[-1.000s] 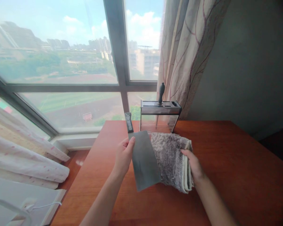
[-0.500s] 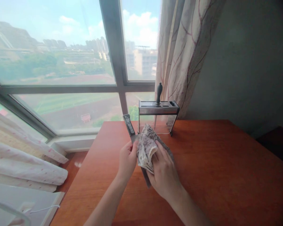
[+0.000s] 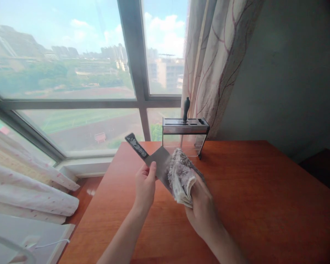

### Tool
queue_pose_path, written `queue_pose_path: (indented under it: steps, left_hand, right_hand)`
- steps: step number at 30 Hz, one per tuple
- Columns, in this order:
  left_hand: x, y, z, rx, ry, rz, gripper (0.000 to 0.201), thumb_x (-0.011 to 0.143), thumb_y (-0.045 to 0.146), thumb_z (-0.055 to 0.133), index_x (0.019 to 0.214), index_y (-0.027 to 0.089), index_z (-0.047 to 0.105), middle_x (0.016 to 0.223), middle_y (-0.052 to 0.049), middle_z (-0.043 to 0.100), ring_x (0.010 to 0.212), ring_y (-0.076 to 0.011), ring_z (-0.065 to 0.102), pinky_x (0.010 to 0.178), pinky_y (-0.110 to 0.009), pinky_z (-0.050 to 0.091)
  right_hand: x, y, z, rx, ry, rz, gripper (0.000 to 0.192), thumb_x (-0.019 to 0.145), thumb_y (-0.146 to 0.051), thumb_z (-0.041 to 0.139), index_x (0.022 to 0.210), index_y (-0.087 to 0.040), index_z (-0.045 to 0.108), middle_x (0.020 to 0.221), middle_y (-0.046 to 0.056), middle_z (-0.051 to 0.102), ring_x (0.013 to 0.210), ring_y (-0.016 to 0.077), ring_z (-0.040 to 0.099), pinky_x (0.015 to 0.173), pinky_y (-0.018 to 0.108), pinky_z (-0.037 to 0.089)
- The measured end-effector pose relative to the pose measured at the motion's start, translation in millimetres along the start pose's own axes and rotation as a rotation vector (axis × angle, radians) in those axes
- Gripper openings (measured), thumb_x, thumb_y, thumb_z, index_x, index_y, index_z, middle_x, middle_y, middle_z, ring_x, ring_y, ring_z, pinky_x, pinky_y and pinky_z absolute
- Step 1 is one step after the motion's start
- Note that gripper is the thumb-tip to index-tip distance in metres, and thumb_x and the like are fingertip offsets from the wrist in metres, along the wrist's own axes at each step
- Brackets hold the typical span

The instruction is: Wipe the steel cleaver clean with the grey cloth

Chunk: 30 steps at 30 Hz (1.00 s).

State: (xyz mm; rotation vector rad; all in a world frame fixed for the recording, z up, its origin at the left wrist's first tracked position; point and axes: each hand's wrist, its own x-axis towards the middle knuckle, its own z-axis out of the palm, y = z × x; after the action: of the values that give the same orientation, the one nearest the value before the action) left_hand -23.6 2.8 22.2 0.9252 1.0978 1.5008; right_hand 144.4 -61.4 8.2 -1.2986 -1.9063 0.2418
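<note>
A cleaver (image 3: pixel 160 163) with a wide grey blade and a worn black handle is tilted above the table, its handle pointing up and to the left. My left hand (image 3: pixel 146 181) pinches the blade near the handle, thumb on the face towards me. In my right hand (image 3: pixel 205 205) is a bunched grey and white cloth (image 3: pixel 183 179), pressed against the blade's right part. The cloth covers that end of the blade, and some of my right fingers are hidden behind its folds.
Behind my hands a knife holder (image 3: pixel 185 127) with clear sides stands at the back of the brown wooden table (image 3: pixel 250 190). One dark-handled tool (image 3: pixel 186 108) sticks up from it. A window lies beyond, with curtains (image 3: pixel 211 47) on both sides.
The cleaver's handle has swung left and more of the blade shows. My right hand and the cloth have shifted right along the blade; my left hand has moved slightly left.
</note>
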Motion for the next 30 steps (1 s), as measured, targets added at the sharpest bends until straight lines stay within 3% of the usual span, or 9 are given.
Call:
queue_pose_path:
  steps: [3,6,8,11,13,15,19,24,30]
  left_hand:
    - [0.2,2.9,0.9,-0.035,0.001,-0.018,0.040,0.082,0.046,0.065,0.104,0.014,0.069,0.089,-0.006,0.075,0.073,-0.0190,0.067,0.062,-0.026,0.052]
    - [0.0,3.3,2.4,-0.043,0.019,-0.022,0.042,0.081,0.047,0.066,0.107,0.014,0.068,0.090,-0.007,0.075,0.077,-0.0206,0.069,0.064,-0.028,0.054]
    - [-0.9,2.5,4.0,-0.032,0.037,-0.015,0.044,0.080,0.048,0.067,0.107,0.014,0.068,0.089,-0.007,0.075,0.078,-0.0212,0.069,0.065,-0.028,0.054]
    - [-4.2,0.4,8.9,-0.045,0.050,-0.003,0.041,0.080,0.046,0.068,0.104,0.014,0.069,0.088,-0.006,0.075,0.079,-0.0211,0.069,0.066,-0.027,0.054]
    - [-7.7,-1.0,13.6,-0.097,0.017,-0.017,0.037,0.080,0.044,0.069,0.102,0.014,0.069,0.090,-0.007,0.075,0.079,-0.0204,0.069,0.067,-0.027,0.054]
    - [-11.6,-1.7,18.3,-0.165,-0.025,-0.067,0.035,0.079,0.042,0.070,0.102,0.015,0.069,0.091,-0.007,0.075,0.078,-0.0196,0.069,0.068,-0.027,0.054]
    - [-16.0,-0.2,22.4,-0.240,-0.021,-0.191,0.037,0.075,0.041,0.074,0.097,0.013,0.070,0.083,-0.007,0.075,0.069,-0.0188,0.069,0.064,-0.026,0.052]
    - [-14.8,2.4,19.5,-0.202,-0.048,-0.204,0.030,0.075,0.039,0.073,0.088,0.012,0.071,0.072,-0.005,0.073,0.061,-0.0161,0.065,0.058,-0.023,0.049]
    - [-10.7,11.5,12.0,0.150,-0.125,0.009,0.025,0.075,0.037,0.073,0.084,0.014,0.074,0.075,-0.004,0.074,0.074,-0.0224,0.068,0.066,-0.026,0.052]
  right_hand:
    - [1.3,12.9,-10.2,0.214,0.131,0.199,0.041,0.085,-0.016,0.048,0.123,-0.022,0.058,0.124,0.012,0.063,0.116,0.0309,0.057,0.098,0.046,0.046]
    - [-0.9,23.9,-19.9,0.273,0.344,0.389,0.033,0.088,-0.024,0.048,0.118,-0.022,0.061,0.116,0.013,0.067,0.111,0.0304,0.060,0.094,0.043,0.047]
    - [-3.6,28.6,-21.2,0.203,0.492,0.388,0.031,0.086,-0.026,0.051,0.114,-0.020,0.063,0.112,0.014,0.068,0.111,0.0315,0.060,0.092,0.043,0.048]
    - [-5.6,26.2,-12.2,0.020,0.589,0.201,0.030,0.086,-0.023,0.053,0.113,-0.018,0.063,0.111,0.016,0.069,0.109,0.0324,0.062,0.089,0.045,0.051]
    - [-3.3,16.8,-1.0,-0.071,0.515,0.038,0.038,0.087,-0.020,0.051,0.125,-0.016,0.056,0.126,0.019,0.061,0.119,0.0335,0.056,0.094,0.050,0.048]
    - [1.6,4.0,10.9,-0.154,0.357,-0.081,0.048,0.087,-0.016,0.049,0.135,-0.015,0.047,0.142,0.021,0.047,0.133,0.0361,0.042,0.103,0.057,0.040]
    - [12.2,-12.2,26.6,-0.374,0.137,-0.092,0.058,0.082,-0.009,0.050,0.139,-0.015,0.045,0.151,0.019,0.035,0.139,0.0383,0.031,0.107,0.059,0.034]
    - [20.7,-1.2,25.7,-0.447,0.160,-0.097,0.049,0.090,-0.006,0.043,0.138,-0.016,0.047,0.143,0.015,0.049,0.133,0.0305,0.044,0.105,0.047,0.042]
    - [20.0,12.0,21.1,-0.347,0.200,-0.170,0.049,0.089,-0.006,0.047,0.136,-0.016,0.047,0.131,0.012,0.061,0.121,0.0252,0.057,0.101,0.038,0.047]
